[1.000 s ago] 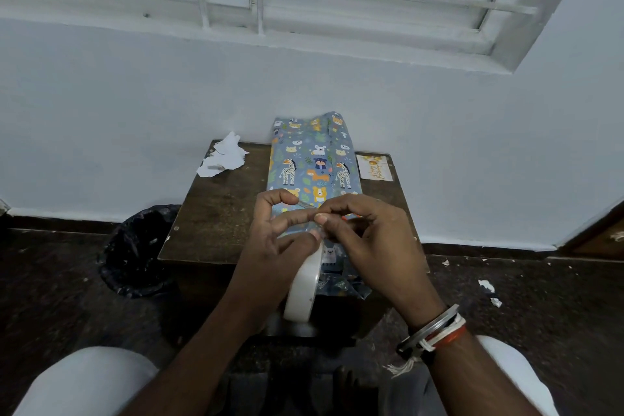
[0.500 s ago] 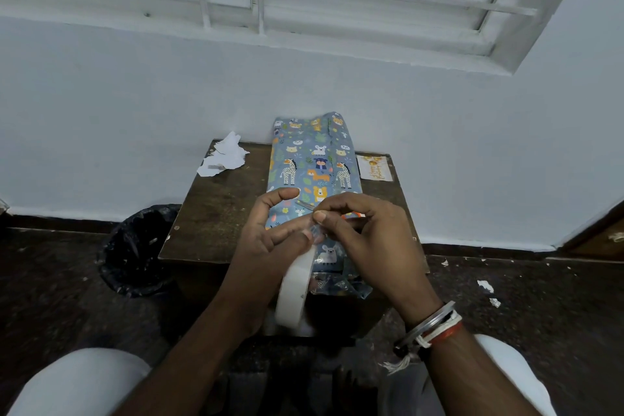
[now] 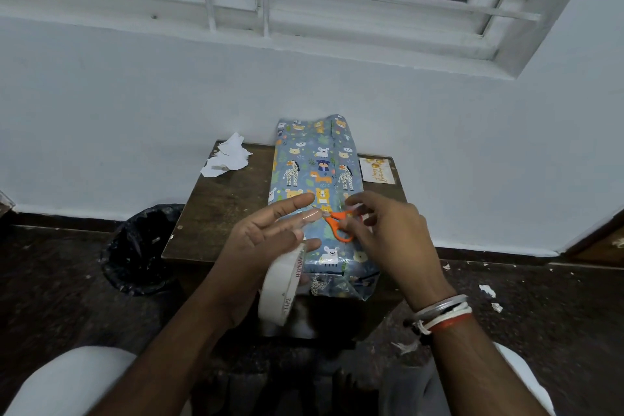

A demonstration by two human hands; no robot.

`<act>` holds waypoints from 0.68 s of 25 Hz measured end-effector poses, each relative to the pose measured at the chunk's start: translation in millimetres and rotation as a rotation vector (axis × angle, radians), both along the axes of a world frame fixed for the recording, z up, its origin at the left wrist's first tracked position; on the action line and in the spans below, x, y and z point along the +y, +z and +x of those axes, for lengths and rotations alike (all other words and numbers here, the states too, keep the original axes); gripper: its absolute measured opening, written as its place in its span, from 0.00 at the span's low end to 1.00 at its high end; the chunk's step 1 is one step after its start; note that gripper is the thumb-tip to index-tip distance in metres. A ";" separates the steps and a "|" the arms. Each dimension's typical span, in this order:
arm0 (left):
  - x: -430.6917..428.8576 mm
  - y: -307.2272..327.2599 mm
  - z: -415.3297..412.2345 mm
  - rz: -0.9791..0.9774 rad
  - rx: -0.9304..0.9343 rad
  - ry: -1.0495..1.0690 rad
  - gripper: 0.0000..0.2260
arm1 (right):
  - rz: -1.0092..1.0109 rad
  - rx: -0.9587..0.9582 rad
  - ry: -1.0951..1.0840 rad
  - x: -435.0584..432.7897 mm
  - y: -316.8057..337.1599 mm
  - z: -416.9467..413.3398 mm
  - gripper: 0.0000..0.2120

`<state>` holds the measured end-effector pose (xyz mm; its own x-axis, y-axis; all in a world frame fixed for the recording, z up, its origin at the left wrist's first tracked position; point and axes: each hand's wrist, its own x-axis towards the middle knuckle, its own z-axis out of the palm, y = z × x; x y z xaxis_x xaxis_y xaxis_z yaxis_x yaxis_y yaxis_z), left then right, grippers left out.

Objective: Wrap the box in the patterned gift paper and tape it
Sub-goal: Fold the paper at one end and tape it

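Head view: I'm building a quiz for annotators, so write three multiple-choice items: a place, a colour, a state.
1. Where on the table is the crumpled white paper? A far left corner; B near right corner; C middle.
2. Handle colour of the scissors in the right hand? A blue; B orange; C black.
3. The tape roll is: A lying on the table; B held by the left hand; C held by the right hand.
1A, it lies beside the wall, leftward; 2B, orange loops show in the grip; 3B, left fingers hold it off the table.
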<state>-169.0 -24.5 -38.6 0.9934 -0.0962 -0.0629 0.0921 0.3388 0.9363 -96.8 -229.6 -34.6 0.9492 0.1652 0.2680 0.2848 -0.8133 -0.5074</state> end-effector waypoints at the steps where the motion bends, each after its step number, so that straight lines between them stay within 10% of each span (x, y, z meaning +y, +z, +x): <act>1: 1.3 0.0 0.6 -0.012 0.007 -0.024 0.19 | -0.103 0.026 0.021 1.7 -3.0 2.1 0.09; 10: 6.5 1.9 5.7 -0.101 0.043 -0.043 0.17 | -0.278 0.064 0.074 10.0 7.0 3.3 0.10; 17: 4.7 3.9 6.5 -0.144 0.059 0.005 0.16 | 0.464 0.370 0.155 -4.1 17.9 -8.5 0.15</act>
